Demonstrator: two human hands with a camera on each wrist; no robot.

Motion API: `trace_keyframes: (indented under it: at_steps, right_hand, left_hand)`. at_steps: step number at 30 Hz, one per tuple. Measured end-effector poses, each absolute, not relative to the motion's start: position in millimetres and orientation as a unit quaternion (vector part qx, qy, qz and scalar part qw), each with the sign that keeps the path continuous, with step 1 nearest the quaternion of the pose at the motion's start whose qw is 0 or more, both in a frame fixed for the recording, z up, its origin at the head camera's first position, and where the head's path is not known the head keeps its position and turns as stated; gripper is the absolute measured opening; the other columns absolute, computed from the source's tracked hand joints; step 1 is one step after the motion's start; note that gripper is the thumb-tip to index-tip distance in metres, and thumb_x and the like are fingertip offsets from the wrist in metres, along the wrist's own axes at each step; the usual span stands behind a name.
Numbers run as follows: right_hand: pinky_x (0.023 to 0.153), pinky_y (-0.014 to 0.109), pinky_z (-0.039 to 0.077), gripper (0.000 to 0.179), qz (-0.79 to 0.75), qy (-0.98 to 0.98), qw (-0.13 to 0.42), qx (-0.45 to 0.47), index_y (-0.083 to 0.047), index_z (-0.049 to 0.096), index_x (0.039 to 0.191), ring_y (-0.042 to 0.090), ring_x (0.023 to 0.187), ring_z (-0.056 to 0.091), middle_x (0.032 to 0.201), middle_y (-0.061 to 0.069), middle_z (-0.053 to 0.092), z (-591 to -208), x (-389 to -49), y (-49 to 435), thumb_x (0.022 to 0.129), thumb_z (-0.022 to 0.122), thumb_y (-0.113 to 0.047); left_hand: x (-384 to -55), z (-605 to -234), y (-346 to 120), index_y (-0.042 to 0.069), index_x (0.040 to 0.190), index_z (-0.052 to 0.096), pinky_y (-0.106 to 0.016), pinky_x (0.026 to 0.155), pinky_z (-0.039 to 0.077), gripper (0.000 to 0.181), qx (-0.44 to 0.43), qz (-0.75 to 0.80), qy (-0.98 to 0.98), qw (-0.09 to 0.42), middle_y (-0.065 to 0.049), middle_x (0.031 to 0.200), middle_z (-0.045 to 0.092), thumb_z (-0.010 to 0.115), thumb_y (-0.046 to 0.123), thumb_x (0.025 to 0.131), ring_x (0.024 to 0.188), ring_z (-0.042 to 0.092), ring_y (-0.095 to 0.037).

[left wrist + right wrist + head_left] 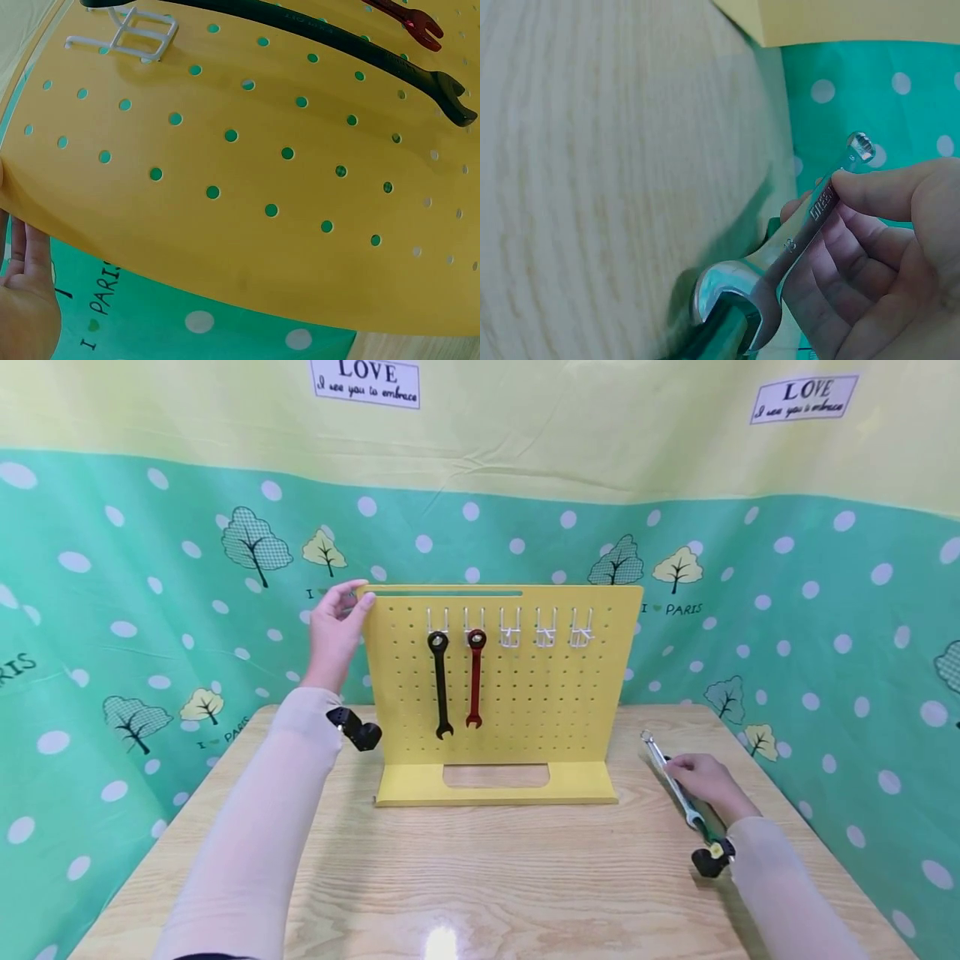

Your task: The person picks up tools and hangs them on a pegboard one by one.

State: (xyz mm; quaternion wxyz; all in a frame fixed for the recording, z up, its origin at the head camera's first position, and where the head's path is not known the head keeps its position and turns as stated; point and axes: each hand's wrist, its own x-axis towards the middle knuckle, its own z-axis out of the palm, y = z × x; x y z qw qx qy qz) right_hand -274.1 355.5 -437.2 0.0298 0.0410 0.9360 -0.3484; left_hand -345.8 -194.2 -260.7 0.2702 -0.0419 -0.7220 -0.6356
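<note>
My left hand (335,635) grips the top left corner of a yellow pegboard stand (495,796), thumb in front and fingers behind. A black combination wrench (441,685) and a red combination wrench (476,681) hang on its two leftmost hooks. On the right side of the table, my right hand (705,783) pinches a silver combination wrench (802,232) between thumb and fingers. Its open end is low, over a green wrench (705,831) that is partly hidden by the wrist camera and the silver wrench.
Three white wire hooks (545,635) on the board hold nothing. The wooden table (480,877) spreads in front of the stand. A green and yellow patterned curtain (480,518) hangs behind and at both sides.
</note>
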Motion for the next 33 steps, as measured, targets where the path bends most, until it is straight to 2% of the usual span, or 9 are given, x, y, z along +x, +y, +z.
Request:
trace_keyframes:
  at_steps: [8, 14, 19, 25, 33]
  right_hand:
    - [0.072, 0.037, 0.055, 0.042, -0.386, 0.922, 0.019, 0.003, 0.014, 0.055, 0.124, 0.026, 0.089, 0.059, 0.105, 0.022, 0.062, -423, -267, 351, 0.106, 0.049, -0.024]
    - [0.078, 0.041, 0.058, 0.042, -0.416, 0.909, 0.013, -0.016, 0.011, 0.053, 0.124, 0.027, 0.093, 0.062, 0.111, 0.026, 0.060, -412, -263, 346, 0.108, 0.048, -0.027]
    - [0.081, 0.041, 0.058, 0.044, -0.426, 0.905, 0.010, -0.020, 0.010, 0.052, 0.125, 0.029, 0.097, 0.062, 0.110, 0.023, 0.060, -396, -258, 334, 0.108, 0.047, -0.030]
    - [0.080, 0.040, 0.057, 0.045, -0.425, 0.905, 0.005, -0.025, 0.008, 0.053, 0.125, 0.024, 0.090, 0.061, 0.104, 0.017, 0.061, -379, -257, 318, 0.107, 0.049, -0.033]
    - [0.081, 0.040, 0.053, 0.047, -0.424, 0.903, -0.004, -0.064, 0.003, 0.055, 0.125, 0.026, 0.095, 0.057, 0.109, 0.015, 0.060, -368, -261, 301, 0.106, 0.050, -0.040]
  left_hand:
    - [-345, -261, -193, 0.019, 0.128, 0.065, -0.027, 0.084, 0.050, 0.037, -0.045, -0.632, -0.721, 0.280, 0.000, 0.109, 0.062, 0.068, 0.036, 0.095, 0.099, 0.058, -0.013]
    - [-345, -261, -193, 0.017, 0.128, 0.065, -0.026, 0.084, 0.050, 0.037, -0.048, -0.634, -0.718, 0.281, 0.000, 0.108, 0.063, 0.069, 0.035, 0.096, 0.099, 0.058, -0.013]
    - [-346, -261, -192, 0.018, 0.127, 0.066, -0.027, 0.084, 0.050, 0.036, -0.047, -0.637, -0.718, 0.278, -0.001, 0.109, 0.063, 0.069, 0.035, 0.095, 0.100, 0.059, -0.014]
    - [-347, -262, -192, 0.019, 0.127, 0.066, -0.027, 0.084, 0.050, 0.035, -0.048, -0.638, -0.716, 0.279, 0.000, 0.109, 0.062, 0.068, 0.035, 0.095, 0.099, 0.058, -0.013]
    - [-347, -262, -193, 0.019, 0.127, 0.066, -0.028, 0.085, 0.050, 0.035, -0.046, -0.636, -0.718, 0.280, -0.001, 0.110, 0.062, 0.068, 0.035, 0.096, 0.100, 0.058, -0.014]
